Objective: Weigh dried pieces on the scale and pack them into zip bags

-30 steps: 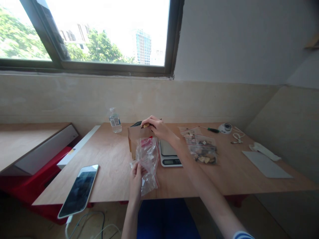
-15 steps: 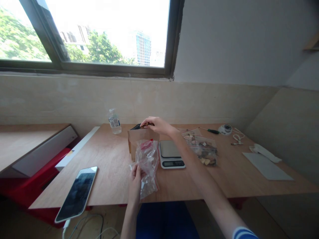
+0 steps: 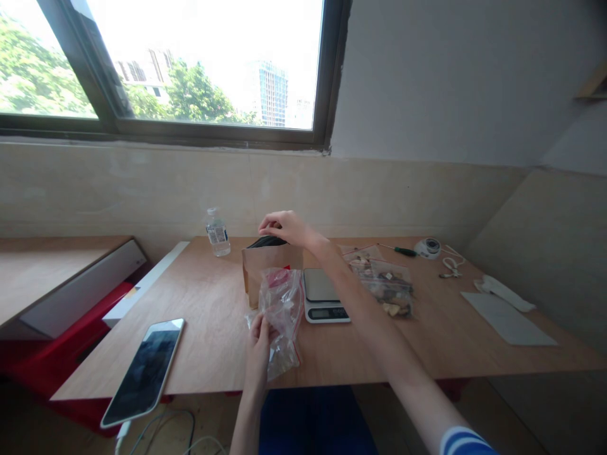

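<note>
My left hand is closed on a clear zip bag with a red-pink seal strip, held above the table's near edge. Behind it stands a brown paper bag, upright, its dark mouth gaping. Over that mouth hovers my right hand, fingers curved downward and loosely apart, with nothing visible in them. A white digital scale lies just right of the bags, partly covered by my right forearm.
Zip bags of brownish pieces lie right of the scale. Further right are a green-handled screwdriver, a white dome camera with cable and a grey sheet. Leftward stand a water bottle and a phone overhanging the edge.
My right hand has risen slightly above the paper bag, and the brown piece in its fingers is no longer visible. The left hand keeps its hold on the zip bag.
</note>
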A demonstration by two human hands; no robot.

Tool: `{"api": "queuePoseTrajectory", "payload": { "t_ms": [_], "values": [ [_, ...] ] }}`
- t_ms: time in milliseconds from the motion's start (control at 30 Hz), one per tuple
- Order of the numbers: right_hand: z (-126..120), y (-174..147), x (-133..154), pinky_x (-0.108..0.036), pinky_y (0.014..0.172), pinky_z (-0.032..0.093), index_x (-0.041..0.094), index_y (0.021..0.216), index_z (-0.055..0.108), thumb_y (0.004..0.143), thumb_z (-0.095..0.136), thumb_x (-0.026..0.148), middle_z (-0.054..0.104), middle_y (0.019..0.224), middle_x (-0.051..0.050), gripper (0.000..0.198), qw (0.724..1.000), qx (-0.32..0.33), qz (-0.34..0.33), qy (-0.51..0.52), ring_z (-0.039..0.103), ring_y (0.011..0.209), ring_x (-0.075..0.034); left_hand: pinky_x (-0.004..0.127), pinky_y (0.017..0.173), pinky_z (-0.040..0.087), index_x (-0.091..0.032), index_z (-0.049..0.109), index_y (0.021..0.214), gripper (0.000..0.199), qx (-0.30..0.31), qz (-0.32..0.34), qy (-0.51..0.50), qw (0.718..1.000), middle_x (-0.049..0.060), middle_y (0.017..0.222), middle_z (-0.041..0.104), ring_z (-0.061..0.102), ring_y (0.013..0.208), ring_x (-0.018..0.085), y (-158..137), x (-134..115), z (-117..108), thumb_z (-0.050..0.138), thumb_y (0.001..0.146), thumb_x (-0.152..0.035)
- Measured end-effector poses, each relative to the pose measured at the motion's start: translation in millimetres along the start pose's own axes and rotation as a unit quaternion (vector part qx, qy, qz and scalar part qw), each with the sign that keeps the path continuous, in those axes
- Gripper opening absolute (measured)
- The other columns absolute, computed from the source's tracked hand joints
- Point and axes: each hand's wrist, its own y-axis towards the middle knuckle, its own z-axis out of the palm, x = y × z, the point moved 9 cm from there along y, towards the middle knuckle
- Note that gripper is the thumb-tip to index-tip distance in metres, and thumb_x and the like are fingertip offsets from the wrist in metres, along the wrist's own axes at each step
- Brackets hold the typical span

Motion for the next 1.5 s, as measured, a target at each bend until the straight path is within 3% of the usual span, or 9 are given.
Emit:
{"api": "queuePoseTrajectory", "payload": {
  "t_ms": [133,333,567,767,900,1033,1167,1300,1500],
  "values": [
    [0.2,5.3,11.7,-0.02,0.068,0.039,0.013,0.078,0.065,0.087,0.058,0.026,0.059,0.076,-0.001,0.017,0.99,-0.115,-0.085,0.009,0.054,0.071,-0.01,0.03,0.071,0.052,-0.015,0.064,0.094,0.05,-0.006,-0.008,-0.004,1.0,0.006,0.087,0.068,0.065,0.078,0.02,0.7,4.2,-0.4,0.065,0.066,-0.056],
    [27.4,-1.4,-2.3,-0.021,0.072,0.041,0.016,0.081,0.063,0.094,0.044,0.033,0.06,0.08,-0.002,0.029,0.989,-0.099,-0.105,0.016,0.057,0.075,-0.011,0.028,0.07,0.052,-0.015,0.064,0.093,0.047,-0.007,-0.002,-0.006,1.0,0.005,0.084,0.067,0.064,0.077,0.018,0.8,2.2,-2.6,0.066,0.066,-0.054],
    [18.8,-35.2,6.5,-0.029,0.09,0.04,0.018,0.093,0.065,0.095,0.038,0.037,0.068,0.096,-0.005,0.033,0.984,-0.139,-0.112,-0.017,0.058,0.096,-0.016,0.03,0.075,0.051,-0.015,0.063,0.097,0.045,-0.001,-0.009,-0.012,1.0,0.006,0.09,0.069,0.064,0.083,0.02,-1.6,0.8,-1.3,0.063,0.07,-0.051],
    [6.2,-119.9,-13.5,-0.036,0.1,0.036,0.021,0.112,0.057,0.093,0.039,0.04,0.061,0.114,-0.008,0.032,0.946,-0.307,0.092,0.052,0.053,0.111,-0.018,0.029,0.073,0.051,-0.015,0.063,0.095,0.041,0.01,0.001,-0.01,1.0,0.006,0.09,0.068,0.064,0.082,0.019,-3.3,-4.1,3.1,0.062,0.072,-0.05],
    [54.3,-158.4,-50.3,-0.034,0.086,0.045,0.018,0.11,0.057,0.082,0.054,0.05,0.064,0.106,-0.008,0.043,0.933,-0.206,0.232,0.185,0.059,0.098,-0.021,0.027,0.072,0.051,-0.017,0.064,0.097,0.039,0.033,0.033,0.013,0.999,0.005,0.093,0.067,0.062,0.082,0.017,-6.6,-13.5,10.6,0.061,0.074,-0.048],
    [67.4,-180.6,-88.9,-0.031,0.071,0.047,0.016,0.078,0.061,0.082,0.048,0.055,0.067,0.078,-0.007,0.042,0.885,-0.248,0.277,0.281,0.062,0.074,-0.02,0.027,0.064,0.049,-0.017,0.063,0.108,0.046,0.127,0.033,0.075,0.988,0.002,0.071,0.064,0.058,0.061,0.014,-10.4,-21.4,19.7,0.064,0.073,-0.047],
    [78.4,-190.7,-104.8,-0.029,0.062,0.047,0.018,0.079,0.059,0.079,0.046,0.063,0.066,0.074,-0.005,0.047,0.862,-0.262,0.301,0.311,0.061,0.066,-0.019,0.03,0.066,0.049,-0.017,0.063,0.112,0.048,0.214,0.01,0.123,0.969,0.001,0.065,0.064,0.06,0.06,0.016,-14.5,-22.3,19.3,0.066,0.072,-0.043],
    [98.4,-196.6,-92.7,-0.03,0.066,0.049,0.017,0.092,0.061,0.084,0.038,0.064,0.068,0.079,-0.007,0.053,0.864,-0.247,0.322,0.296,0.064,0.071,-0.021,0.028,0.078,0.049,-0.023,0.067,0.104,0.038,0.187,0.011,0.142,0.972,0.008,0.107,0.067,0.061,0.097,0.022,-16.8,-23.7,13.4,0.066,0.071,-0.042],
    [109.9,-205.7,-87.1,-0.038,0.081,0.05,0.018,0.103,0.06,0.087,0.042,0.055,0.068,0.097,-0.011,0.045,0.879,-0.253,0.297,0.273,0.065,0.087,-0.023,0.018,0.035,0.028,-0.017,0.063,0.102,0.047,0.103,-0.027,0.171,0.98,-0.005,0.054,0.049,0.042,0.04,0.008,-19.9,-20.1,17.2,0.058,0.072,-0.054]
  ]
}}
